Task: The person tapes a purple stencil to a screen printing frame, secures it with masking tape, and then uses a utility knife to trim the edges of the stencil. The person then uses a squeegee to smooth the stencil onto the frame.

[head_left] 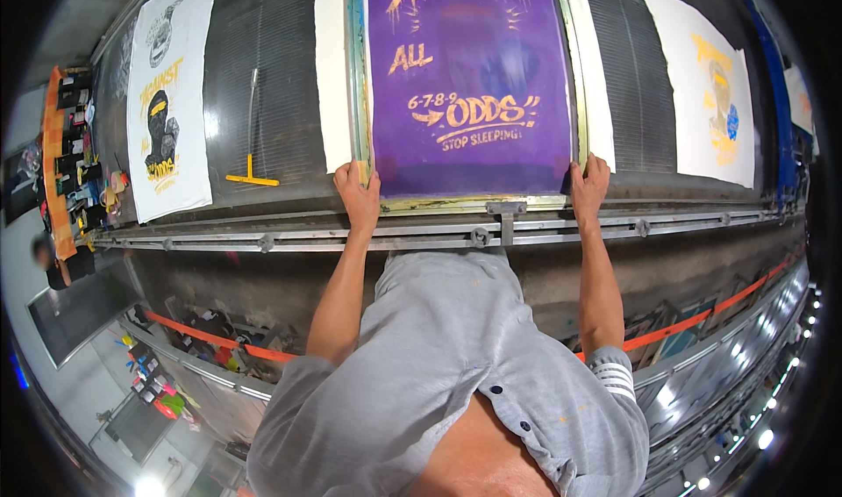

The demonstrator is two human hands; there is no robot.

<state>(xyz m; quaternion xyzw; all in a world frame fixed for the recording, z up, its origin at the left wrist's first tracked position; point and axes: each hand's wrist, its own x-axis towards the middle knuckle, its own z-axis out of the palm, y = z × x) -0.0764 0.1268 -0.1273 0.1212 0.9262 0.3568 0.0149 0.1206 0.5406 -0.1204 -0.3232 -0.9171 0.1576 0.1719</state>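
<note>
A screen printing frame (438, 201) with a purple mesh (474, 76) lies in front of me on the dark table. Pale lettering shows through the mesh. At its near left corner my left hand (360, 197) is closed round the frame's side rail. My right hand (589, 190) grips the opposite rail at the near right corner. White fabric (333, 67) sticks out from under the frame on both sides. Beneath the near edge, a metal bracket (506, 220) sits on the table's rail.
Printed white fabric pieces lie at the left (171, 102) and right (706, 93) of the table. A yellow T-shaped tool (253, 179) rests left of the frame. A metal rail (368, 235) runs along the near edge. Behind me stretches an orange-edged second table (693, 321).
</note>
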